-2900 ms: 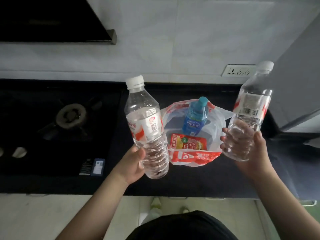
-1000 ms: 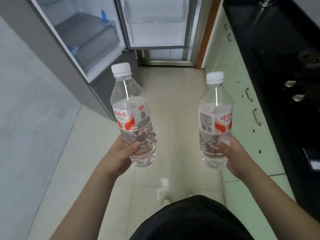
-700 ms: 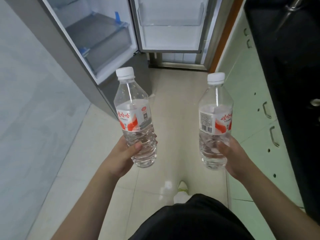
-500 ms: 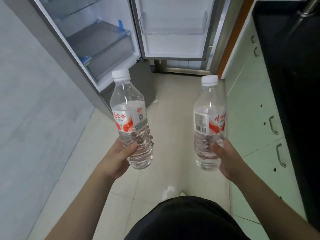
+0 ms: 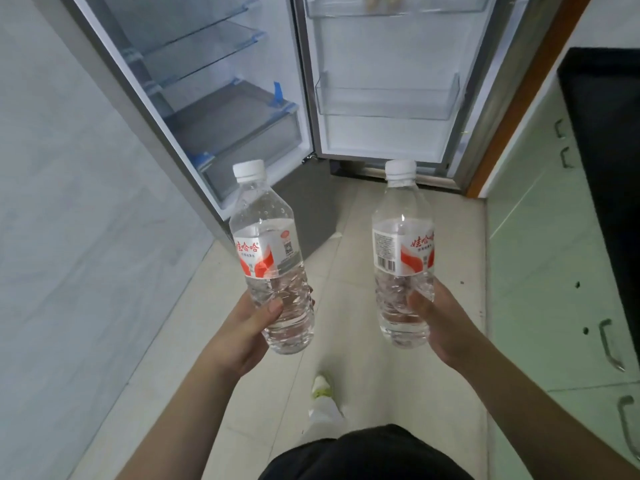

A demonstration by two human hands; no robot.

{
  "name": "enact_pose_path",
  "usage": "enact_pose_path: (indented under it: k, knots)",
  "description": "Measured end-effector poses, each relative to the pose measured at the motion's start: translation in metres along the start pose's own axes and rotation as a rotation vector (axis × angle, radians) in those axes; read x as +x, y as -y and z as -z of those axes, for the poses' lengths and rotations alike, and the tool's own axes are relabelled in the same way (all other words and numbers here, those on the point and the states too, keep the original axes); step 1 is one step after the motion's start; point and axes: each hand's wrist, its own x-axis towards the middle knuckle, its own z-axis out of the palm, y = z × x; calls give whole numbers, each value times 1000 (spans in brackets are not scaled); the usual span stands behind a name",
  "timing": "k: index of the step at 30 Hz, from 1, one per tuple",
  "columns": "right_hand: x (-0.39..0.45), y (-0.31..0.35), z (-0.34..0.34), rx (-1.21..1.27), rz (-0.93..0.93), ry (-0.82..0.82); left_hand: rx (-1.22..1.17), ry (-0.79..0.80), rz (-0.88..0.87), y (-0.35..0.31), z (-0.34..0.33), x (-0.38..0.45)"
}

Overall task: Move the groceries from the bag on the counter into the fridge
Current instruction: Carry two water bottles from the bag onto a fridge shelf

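Note:
I hold two clear water bottles upright in front of me, each with a white cap and a red-and-white label. My left hand (image 5: 242, 332) grips the base of the left bottle (image 5: 268, 258). My right hand (image 5: 441, 323) grips the base of the right bottle (image 5: 403, 251). Ahead stands the open fridge (image 5: 221, 109) with glass shelves and a grey drawer. Its open door (image 5: 388, 98) faces me with a clear door bin. The bag and the counter's grocery end are out of view.
Pale green cabinets (image 5: 554, 265) with metal handles run along the right under a black counter (image 5: 606, 140). A grey wall (image 5: 69, 237) closes the left side. Beige floor tiles (image 5: 346, 341) lie between, and my foot (image 5: 322, 389) shows below the bottles.
I have turned away from the counter and bag and walked toward the fridge. The fridge now looms larger and higher shelves show. Both bottles remain in my hands.

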Motion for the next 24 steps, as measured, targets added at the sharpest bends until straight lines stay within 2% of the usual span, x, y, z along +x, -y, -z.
enact_pose_path:
  k: [14, 24]
  knots:
    - [188, 45, -40, -95, 36, -3, 59, -38, 38, -77, 109, 137]
    - [301, 79, -26, -60, 103, 33, 169, -154, 15, -119, 139, 229]
